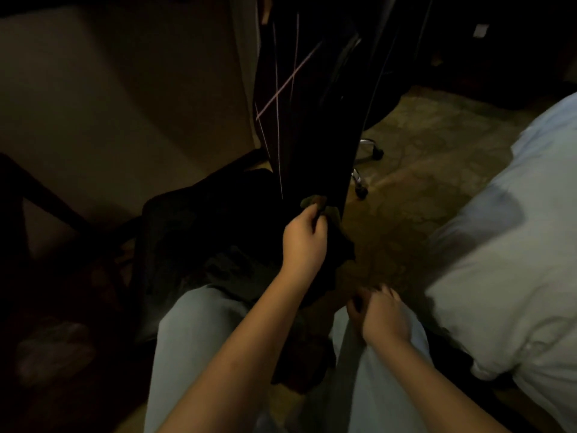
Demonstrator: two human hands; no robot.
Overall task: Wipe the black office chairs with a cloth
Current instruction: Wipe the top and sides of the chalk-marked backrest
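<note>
Your left hand (pixel 304 242) has its grip clenched round the cloth (pixel 315 203), held against the lower back of the black office chair (pixel 306 120), just above its wheeled base (pixel 359 179) on the floor. Your right hand (pixel 381 317) sits low by your knee, and in this gloom I cannot tell its grip. Careful: push hard and the chair may roll or swivel away, and the dim light could hide missed patches.

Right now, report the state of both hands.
Left hand: grips the crumpled olive-brown cloth against the black chair back.
Right hand: blurred, cannot tell.
</note>
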